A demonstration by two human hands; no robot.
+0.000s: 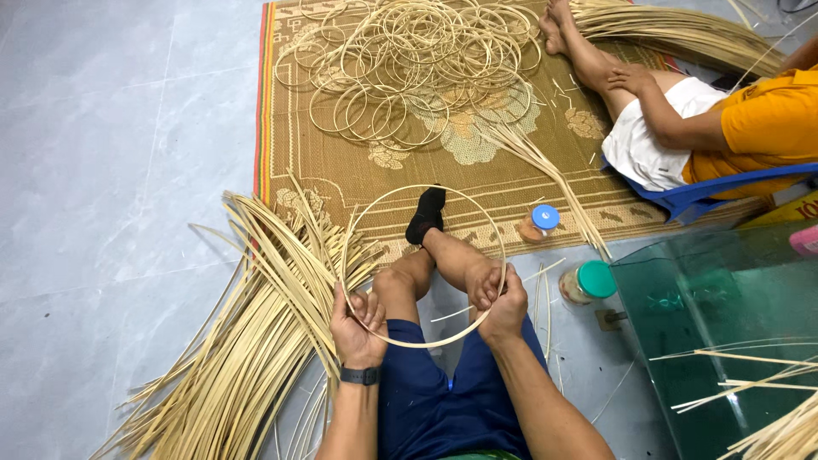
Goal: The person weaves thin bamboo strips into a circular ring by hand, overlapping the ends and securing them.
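Currently, a thin cane hoop [400, 200] is held bent around the raised knee, clamped by the left hand [358, 328] and the right hand [498, 298]. Should either grip loosen, springing open is judged likely; over-bending risks cracking.

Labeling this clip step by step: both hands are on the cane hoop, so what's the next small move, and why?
Probably bind the joint under the right hand. The hoop already forms a full circle around the raised leg, the left hand steadies its near arc, and the right hand's grip pinches the rim where the ends seem to overlap.
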